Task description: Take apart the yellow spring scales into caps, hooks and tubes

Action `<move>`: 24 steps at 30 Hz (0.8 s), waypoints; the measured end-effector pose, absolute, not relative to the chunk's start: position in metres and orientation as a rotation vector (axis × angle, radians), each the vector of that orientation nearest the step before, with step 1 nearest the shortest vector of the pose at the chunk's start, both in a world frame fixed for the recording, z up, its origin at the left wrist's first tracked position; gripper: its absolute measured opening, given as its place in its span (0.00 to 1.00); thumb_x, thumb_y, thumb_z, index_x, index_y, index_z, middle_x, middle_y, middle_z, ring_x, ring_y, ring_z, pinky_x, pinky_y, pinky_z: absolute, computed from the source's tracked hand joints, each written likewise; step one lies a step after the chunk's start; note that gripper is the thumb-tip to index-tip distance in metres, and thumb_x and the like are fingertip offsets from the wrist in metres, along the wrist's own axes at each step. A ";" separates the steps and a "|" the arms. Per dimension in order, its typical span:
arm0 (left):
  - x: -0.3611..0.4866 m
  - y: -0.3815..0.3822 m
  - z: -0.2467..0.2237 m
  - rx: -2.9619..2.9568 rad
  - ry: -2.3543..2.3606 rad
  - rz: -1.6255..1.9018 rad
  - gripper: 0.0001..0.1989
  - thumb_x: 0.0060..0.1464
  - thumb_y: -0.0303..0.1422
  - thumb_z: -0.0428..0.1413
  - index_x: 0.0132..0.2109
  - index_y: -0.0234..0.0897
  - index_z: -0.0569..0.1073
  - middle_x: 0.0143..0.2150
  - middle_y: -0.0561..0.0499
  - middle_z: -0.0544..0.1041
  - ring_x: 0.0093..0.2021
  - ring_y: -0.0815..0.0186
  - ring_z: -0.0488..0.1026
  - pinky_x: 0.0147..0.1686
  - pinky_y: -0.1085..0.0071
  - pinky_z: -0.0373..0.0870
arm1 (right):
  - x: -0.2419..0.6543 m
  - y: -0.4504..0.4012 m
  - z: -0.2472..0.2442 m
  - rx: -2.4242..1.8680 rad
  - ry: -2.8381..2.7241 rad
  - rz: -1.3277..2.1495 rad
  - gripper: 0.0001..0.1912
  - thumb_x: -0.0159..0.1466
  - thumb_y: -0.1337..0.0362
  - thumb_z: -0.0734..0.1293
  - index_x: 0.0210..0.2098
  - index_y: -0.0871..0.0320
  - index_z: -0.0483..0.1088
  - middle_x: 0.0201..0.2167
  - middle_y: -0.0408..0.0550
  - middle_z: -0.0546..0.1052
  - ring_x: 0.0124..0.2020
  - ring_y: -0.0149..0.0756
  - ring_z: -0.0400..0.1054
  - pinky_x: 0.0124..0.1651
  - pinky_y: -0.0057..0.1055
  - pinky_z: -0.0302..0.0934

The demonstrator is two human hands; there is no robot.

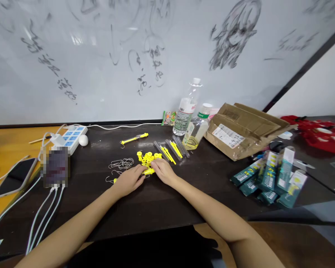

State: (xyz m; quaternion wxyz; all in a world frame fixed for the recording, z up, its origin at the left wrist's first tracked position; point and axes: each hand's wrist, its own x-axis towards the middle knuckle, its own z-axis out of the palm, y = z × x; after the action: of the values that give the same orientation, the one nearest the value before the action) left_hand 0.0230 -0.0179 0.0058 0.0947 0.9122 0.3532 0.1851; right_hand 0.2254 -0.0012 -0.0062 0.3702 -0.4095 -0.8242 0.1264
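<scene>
My left hand (pixel 130 180) and my right hand (pixel 164 172) meet at the middle of the dark table, both closed on a small yellow piece (pixel 149 171). Just behind them lies a pile of yellow rings and caps (pixel 146 157). Metal hooks (pixel 122 163) are spread behind and to the left of my left hand. A yellow rod with a hook (pixel 134 139) lies farther back. Clear tubes (pixel 181 146) and thin yellow sticks (pixel 168 155) lie behind my right hand.
Two bottles (pixel 185 111) (pixel 197 128), a snack packet (pixel 169 118) and a cardboard box (pixel 240 130) stand at the back. Green packages (pixel 270 176) lie right. A power strip (pixel 74 137), cables and a phone (pixel 16 177) are left.
</scene>
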 end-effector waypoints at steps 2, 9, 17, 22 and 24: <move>0.021 -0.019 0.006 2.702 1.143 0.505 0.15 0.63 0.33 0.42 0.54 0.37 0.61 0.48 0.45 0.70 0.41 0.63 0.72 0.39 0.67 0.69 | 0.224 -0.003 -0.008 -1.073 -2.122 0.386 0.25 0.70 0.56 0.48 0.22 0.57 0.62 0.22 0.45 0.67 0.27 0.33 0.61 0.36 0.30 0.54; 0.017 -0.020 0.008 2.763 1.233 0.372 0.23 0.62 0.47 0.42 0.59 0.41 0.59 0.47 0.47 0.70 0.36 0.63 0.73 0.31 0.71 0.68 | 0.218 -0.011 -0.008 -1.058 -2.105 0.579 0.21 0.69 0.56 0.52 0.23 0.57 0.60 0.22 0.42 0.66 0.26 0.31 0.60 0.33 0.28 0.53; 0.017 -0.016 0.002 2.776 1.193 0.320 0.21 0.64 0.46 0.40 0.58 0.44 0.61 0.46 0.49 0.75 0.40 0.62 0.75 0.33 0.73 0.67 | 0.217 -0.012 -0.012 -1.093 -2.084 0.665 0.20 0.68 0.56 0.54 0.22 0.57 0.58 0.20 0.40 0.62 0.24 0.30 0.57 0.29 0.27 0.50; 0.017 -0.017 0.006 2.716 1.210 0.289 0.20 0.64 0.45 0.40 0.57 0.44 0.62 0.48 0.50 0.76 0.41 0.61 0.76 0.34 0.72 0.68 | 0.216 -0.015 -0.011 -1.097 -2.069 0.698 0.18 0.69 0.57 0.54 0.24 0.57 0.57 0.22 0.41 0.63 0.25 0.30 0.58 0.31 0.27 0.50; 0.016 -0.017 0.008 2.694 1.213 0.272 0.19 0.65 0.44 0.39 0.57 0.44 0.63 0.45 0.50 0.77 0.40 0.61 0.76 0.33 0.72 0.67 | 0.215 -0.016 -0.010 -1.079 -2.068 0.707 0.16 0.68 0.57 0.55 0.26 0.56 0.57 0.24 0.41 0.63 0.26 0.30 0.58 0.32 0.27 0.52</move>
State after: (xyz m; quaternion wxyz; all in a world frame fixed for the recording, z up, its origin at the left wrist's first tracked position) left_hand 0.0162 -0.0170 0.0078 0.0870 0.9045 0.4073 0.0912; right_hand 0.2147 -0.0161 -0.0102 0.3447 -0.4155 -0.7965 0.2723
